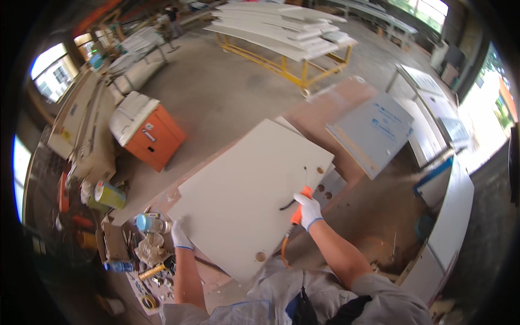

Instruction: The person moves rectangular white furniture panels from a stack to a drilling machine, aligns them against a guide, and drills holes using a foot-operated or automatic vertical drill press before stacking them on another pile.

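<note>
- Head view: the white board (pixel 244 200) lies slantwise in front of the person, on the brown table (pixel 311 114).
- Right hand (pixel 309 210), gloved: fingers closed round the orange tool (pixel 305 194) at the board's right edge; its thin nozzle reaches over the surface.
- Hose (pixel 284 252): runs from the tool's lower end toward the person's lap.
- Left hand (pixel 181 236), gloved: at the board's left edge; how far the fingers are bent, or whether they grip, cannot be told from this angle.
- Board edges: one round hole near the right corner, another near the bottom corner.
- Left side: tight; a jar (pixel 156 225), a rag (pixel 150 251) and a tape roll (pixel 148 301) crowd near the left hand.
- Right side: a grey panel (pixel 374 132) sits beyond the board.
- Moving room: concrete floor (pixel 216 81) stretches between the orange box (pixel 157 138) and the yellow cart (pixel 281 70).
</note>
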